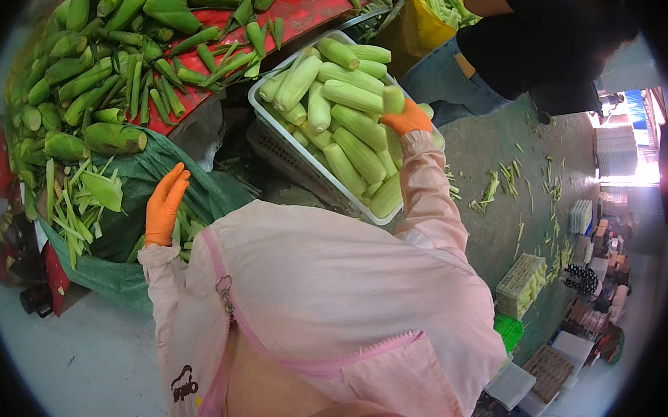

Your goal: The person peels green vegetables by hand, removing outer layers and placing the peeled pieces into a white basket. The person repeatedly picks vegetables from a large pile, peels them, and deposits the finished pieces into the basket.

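My right hand (408, 118), in an orange glove, grips a pale green ear of corn (393, 99) at the right side of a white plastic crate (317, 182). Trimmed ears of corn (353, 96) in thin pale husk fill the crate. To the left, my left hand (165, 207), gloved in orange too, is raised with its fingers extended and nothing in it. It is over the edge of a green woven sack (181, 162), which holds strips of cut husk (87, 204). Darker unpeeled ears of corn (81, 80) lie heaped beyond it.
The heap and scattered husk leaves lie on a red tabletop (219, 25). A co-worker in dark clothes (541, 45) stands right of the crate, by a yellow bag (434, 13) of husks. Husk scraps (486, 192) litter the floor. Another corn-filled crate (519, 286) stands at lower right.
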`<act>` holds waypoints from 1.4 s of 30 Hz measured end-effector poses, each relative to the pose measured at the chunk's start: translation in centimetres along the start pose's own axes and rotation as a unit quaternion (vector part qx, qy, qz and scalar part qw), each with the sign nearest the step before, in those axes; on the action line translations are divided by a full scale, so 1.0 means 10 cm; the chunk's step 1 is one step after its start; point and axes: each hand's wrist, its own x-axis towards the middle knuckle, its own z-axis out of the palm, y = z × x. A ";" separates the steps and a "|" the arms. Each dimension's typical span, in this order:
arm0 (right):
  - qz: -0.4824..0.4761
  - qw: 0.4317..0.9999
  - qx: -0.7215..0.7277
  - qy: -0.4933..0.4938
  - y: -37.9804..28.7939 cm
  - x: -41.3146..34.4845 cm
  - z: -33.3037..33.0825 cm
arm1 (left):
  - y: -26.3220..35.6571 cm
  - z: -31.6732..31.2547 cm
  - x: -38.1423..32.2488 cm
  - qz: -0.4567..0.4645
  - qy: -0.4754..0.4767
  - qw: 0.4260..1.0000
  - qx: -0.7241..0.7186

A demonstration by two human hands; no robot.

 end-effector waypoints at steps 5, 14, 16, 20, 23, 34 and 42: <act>0.156 0.986 0.058 0.021 0.77 -0.07 0.56 | -0.24 -0.09 -0.03 -0.001 0.013 1.000 -0.004; 0.204 0.974 -0.078 0.061 0.87 0.11 0.62 | -0.57 -0.24 -0.01 -0.025 0.038 0.997 0.058; 0.116 0.990 -0.013 0.076 0.33 0.30 0.47 | -0.52 -0.22 -0.03 -0.035 0.053 0.996 0.061; -0.138 0.945 0.295 0.036 -0.71 1.19 0.92 | -0.41 -0.20 0.00 -0.060 0.086 0.993 0.046; -0.215 0.904 0.359 -0.089 -2.08 1.44 1.22 | -0.55 -0.29 0.02 -0.055 0.129 0.990 -0.003; -0.259 0.951 0.082 -0.149 -4.47 2.42 2.58 | -0.67 -0.30 -0.53 -0.142 0.371 0.917 -0.040; -0.243 0.929 0.216 -0.178 -4.51 2.48 2.40 | -0.97 -0.36 -0.36 -0.113 0.381 0.917 -0.013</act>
